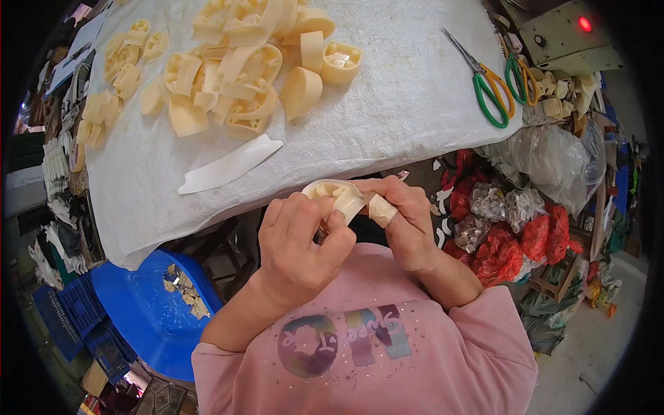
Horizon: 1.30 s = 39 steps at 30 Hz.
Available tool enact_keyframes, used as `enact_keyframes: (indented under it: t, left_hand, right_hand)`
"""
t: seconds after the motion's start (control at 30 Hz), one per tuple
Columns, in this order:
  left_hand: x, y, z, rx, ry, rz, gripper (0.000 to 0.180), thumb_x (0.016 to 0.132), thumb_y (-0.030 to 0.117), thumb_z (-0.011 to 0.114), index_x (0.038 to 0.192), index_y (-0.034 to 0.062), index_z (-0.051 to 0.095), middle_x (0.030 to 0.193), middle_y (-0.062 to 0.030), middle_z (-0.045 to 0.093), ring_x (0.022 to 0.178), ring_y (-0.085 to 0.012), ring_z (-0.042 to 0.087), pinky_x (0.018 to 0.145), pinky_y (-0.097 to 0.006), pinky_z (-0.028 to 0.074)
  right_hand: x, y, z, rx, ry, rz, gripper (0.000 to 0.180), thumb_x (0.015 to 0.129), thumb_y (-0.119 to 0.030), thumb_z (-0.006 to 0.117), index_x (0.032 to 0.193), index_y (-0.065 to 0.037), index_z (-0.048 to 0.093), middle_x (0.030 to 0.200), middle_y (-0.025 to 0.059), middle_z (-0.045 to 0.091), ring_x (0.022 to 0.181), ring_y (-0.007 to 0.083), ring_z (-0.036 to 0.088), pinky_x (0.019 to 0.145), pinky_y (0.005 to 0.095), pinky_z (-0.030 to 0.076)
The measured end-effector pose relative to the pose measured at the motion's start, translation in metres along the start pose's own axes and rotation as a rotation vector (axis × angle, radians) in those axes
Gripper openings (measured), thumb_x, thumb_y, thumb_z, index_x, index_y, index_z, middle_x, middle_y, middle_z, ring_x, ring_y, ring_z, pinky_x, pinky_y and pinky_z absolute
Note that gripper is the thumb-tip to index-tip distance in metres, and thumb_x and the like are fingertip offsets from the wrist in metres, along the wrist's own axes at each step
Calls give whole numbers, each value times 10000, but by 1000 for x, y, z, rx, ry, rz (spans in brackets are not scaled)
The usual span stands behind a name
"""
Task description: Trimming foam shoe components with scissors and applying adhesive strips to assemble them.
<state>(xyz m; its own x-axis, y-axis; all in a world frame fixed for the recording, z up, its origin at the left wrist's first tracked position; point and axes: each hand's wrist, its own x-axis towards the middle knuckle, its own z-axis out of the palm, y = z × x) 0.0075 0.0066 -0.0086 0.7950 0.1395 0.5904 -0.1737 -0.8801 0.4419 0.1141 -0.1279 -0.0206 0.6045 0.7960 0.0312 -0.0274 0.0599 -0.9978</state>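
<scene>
Gripping one curved cream plastic piece [340, 197] between them, both hands, left [301, 242] and right [401, 218], hover just off the white-clothed worktop [387, 104].

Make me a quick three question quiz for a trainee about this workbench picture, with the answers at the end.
1. True or false: both hands grip the same cream moulded plastic piece.
2. Which finger of the right hand wears beige tape? A) thumb B) little finger C) none
3. Fill in: the white curved plastic strip lies on the white woven cloth, in front of the ____ of cream parts.

Key: 1 true. 2 A: the taped thumb presses the piece, with the left hand beside it. 3 pile.
</scene>
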Motion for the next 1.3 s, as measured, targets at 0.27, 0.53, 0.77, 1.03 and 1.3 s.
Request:
enact_keyframes:
  t: [0.27, 0.53, 0.77, 1.03, 1.3]
  left_hand:
    - [-2, -5, 4, -83, 2, -45, 146, 604, -19, 619, 699, 37, 525, 744, -67, 522, 568, -178, 452, 493, -307, 296]
    - [5, 0, -2, 0, -102, -51, 124, 608, 8, 605, 642, 51, 493, 695, -66, 459, 581, -189, 453, 498, -306, 300]
    - [-1, -9, 4, -14, -103, -54, 116, 626, -9, 611, 703, 35, 535, 723, -77, 491, 589, -202, 459, 525, -316, 330]
    - [-17, -14, 14, -468, 88, -3, 276, 605, -148, 625, 825, 3, 555, 901, -145, 603, 738, -258, 560, 664, -355, 463]
    - [-11, -21, 10, -302, -11, 90, 201, 607, -66, 668, 751, -8, 540, 857, -114, 579, 654, -233, 539, 601, -330, 426]
  right_hand:
    - [2, 26, -5, 788, 100, 309, 200, 913, -104, 483, 994, 59, 564, 985, 137, 623, 921, 200, 627, 781, 328, 539]
    - [4, 11, -1, -124, -9, 21, 226, 898, -141, 480, 980, 28, 606, 717, 80, 617, 648, 146, 605, 615, 281, 484]
    - [9, 19, -14, -162, -89, -40, 331, 924, -280, 463, 992, 11, 608, 745, 94, 624, 614, 143, 559, 603, 291, 456]
    - [31, 16, -34, 436, -399, 314, 651, 724, -70, 766, 1282, 3, 438, 1142, 185, 595, 1058, 237, 587, 919, 364, 481]
    - [45, 15, -30, 178, -496, 214, 661, 744, -54, 744, 1323, -27, 426, 1106, 160, 623, 1001, 196, 609, 907, 338, 491]
